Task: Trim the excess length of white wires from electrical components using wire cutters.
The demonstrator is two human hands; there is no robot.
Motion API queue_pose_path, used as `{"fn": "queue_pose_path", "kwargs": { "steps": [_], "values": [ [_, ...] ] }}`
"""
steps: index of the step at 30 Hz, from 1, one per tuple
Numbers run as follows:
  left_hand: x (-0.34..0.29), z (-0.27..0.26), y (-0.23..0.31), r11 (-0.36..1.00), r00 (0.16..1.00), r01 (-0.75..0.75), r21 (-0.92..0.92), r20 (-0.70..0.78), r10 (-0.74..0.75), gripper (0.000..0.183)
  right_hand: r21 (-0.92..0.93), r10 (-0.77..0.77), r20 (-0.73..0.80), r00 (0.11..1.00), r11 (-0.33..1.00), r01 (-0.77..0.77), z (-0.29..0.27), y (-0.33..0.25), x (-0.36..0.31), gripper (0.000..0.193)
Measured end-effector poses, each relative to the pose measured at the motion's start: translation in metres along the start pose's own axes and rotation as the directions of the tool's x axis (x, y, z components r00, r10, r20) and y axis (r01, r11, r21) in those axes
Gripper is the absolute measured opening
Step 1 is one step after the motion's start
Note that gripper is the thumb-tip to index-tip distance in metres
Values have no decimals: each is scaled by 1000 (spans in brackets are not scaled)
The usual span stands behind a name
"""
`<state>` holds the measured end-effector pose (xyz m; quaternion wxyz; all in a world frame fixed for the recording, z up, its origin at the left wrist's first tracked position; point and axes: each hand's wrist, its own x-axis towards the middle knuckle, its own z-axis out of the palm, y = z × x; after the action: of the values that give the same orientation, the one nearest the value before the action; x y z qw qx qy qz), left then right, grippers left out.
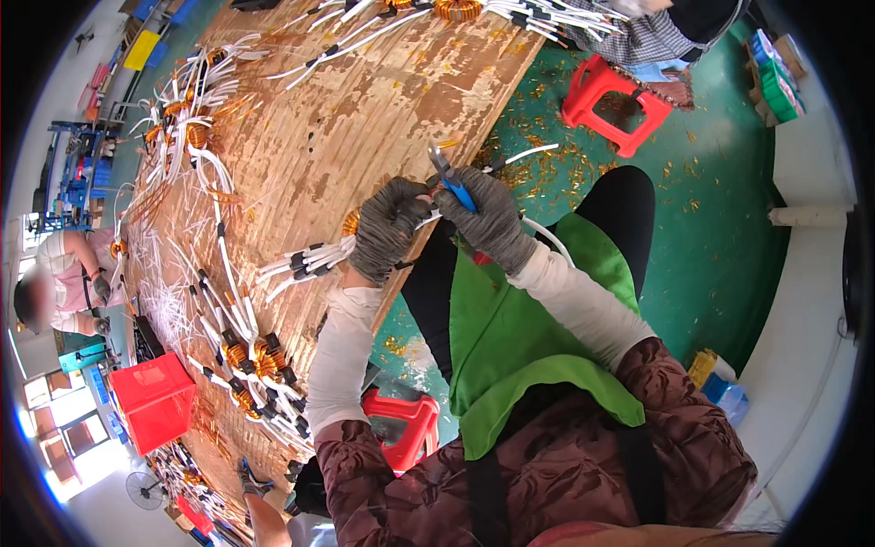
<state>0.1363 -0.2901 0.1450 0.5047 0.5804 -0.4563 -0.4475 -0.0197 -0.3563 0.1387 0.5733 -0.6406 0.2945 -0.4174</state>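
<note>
In a dark grey glove, my left hand (386, 230) is closed over a copper-wound coil with white leads, above the table's edge. Part of the coil (350, 221) shows beside the fingers, and its white leads (303, 263) with black sleeves fan out to the left. My right hand (492, 219), gloved too, grips blue-handled pliers (460, 191), their metal jaws pointing up and away. Both hands meet fingertip to fingertip, and what lies between them is mostly hidden. Another white lead (532, 153) sticks out past my right hand, and one curves below it.
Piles of coils with white leads (260, 360) cover the left of the wooden table (365, 109). A red crate (155, 401) stands there. Red stools (615, 105) are on the green floor, strewn with golden scraps. Other people work at the far end, left and lower left.
</note>
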Motion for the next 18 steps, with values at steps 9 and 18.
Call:
{"fn": "queue_pose_path", "kwargs": {
  "steps": [9, 18],
  "values": [
    [2, -6, 11, 975, 994, 79, 208, 58, -92, 21, -128, 74, 258, 963, 991, -42, -32, -18, 24, 26],
    [-2, -87, 24, 571, 928, 69, 818, 158, -338, 50, 120, 645, 231, 729, 724, -679, -200, -32, 6, 48]
  ]
}}
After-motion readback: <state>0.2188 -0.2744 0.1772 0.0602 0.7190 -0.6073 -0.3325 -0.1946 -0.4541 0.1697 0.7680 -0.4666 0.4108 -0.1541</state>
